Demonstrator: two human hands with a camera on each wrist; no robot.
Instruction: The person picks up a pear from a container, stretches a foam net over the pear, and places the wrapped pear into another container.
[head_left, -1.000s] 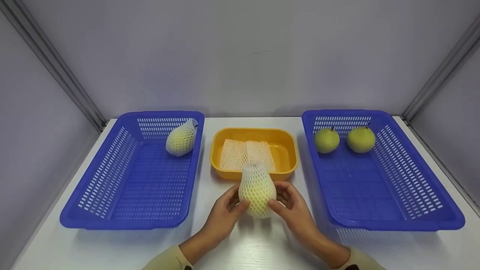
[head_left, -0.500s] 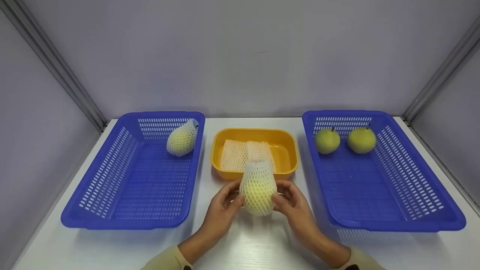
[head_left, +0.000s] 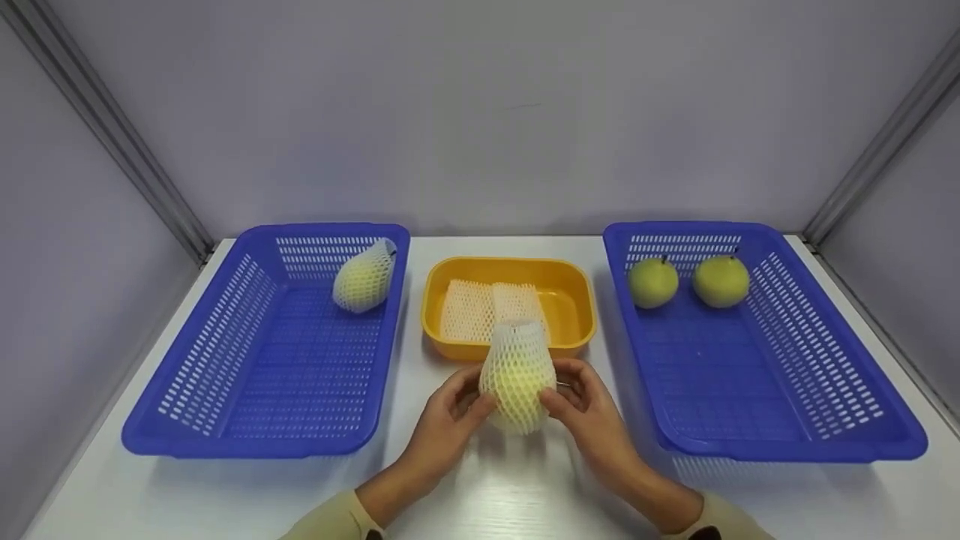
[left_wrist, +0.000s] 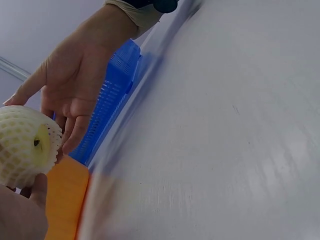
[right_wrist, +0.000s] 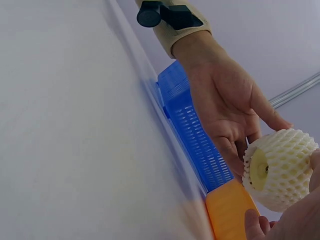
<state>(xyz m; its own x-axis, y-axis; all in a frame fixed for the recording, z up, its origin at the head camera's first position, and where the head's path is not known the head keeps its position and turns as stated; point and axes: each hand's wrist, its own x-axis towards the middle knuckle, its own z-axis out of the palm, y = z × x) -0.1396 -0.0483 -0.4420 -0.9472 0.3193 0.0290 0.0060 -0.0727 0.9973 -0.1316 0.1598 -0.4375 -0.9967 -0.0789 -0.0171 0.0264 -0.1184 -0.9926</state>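
Observation:
Between my two hands, a pear in a white foam net sleeve (head_left: 517,382) is held just in front of the orange tub, with the sleeve's narrow end up. My left hand (head_left: 442,424) grips its left side, thumb at the front. From the right, my right hand (head_left: 596,420) grips the same pear, its thumb also in front; the fingers behind are partly hidden. Both wrist views show the netted pear (left_wrist: 25,145) from below, where the sleeve's open end leaves a round patch of yellow-green skin (right_wrist: 259,169) bare.
An orange tub (head_left: 510,262) behind the hands holds flat foam net sleeves (head_left: 469,307). In the left blue basket (head_left: 262,448) lies another netted pear (head_left: 364,279). The right blue basket (head_left: 787,450) contains two bare pears, one left (head_left: 652,283) and one right (head_left: 721,282). A wall stands behind.
The sleeve's upper end has shifted slightly to the right and the pear stands straighter. Both hands have kept their grip with small shifts of the fingers. Baskets and tub have stayed put.

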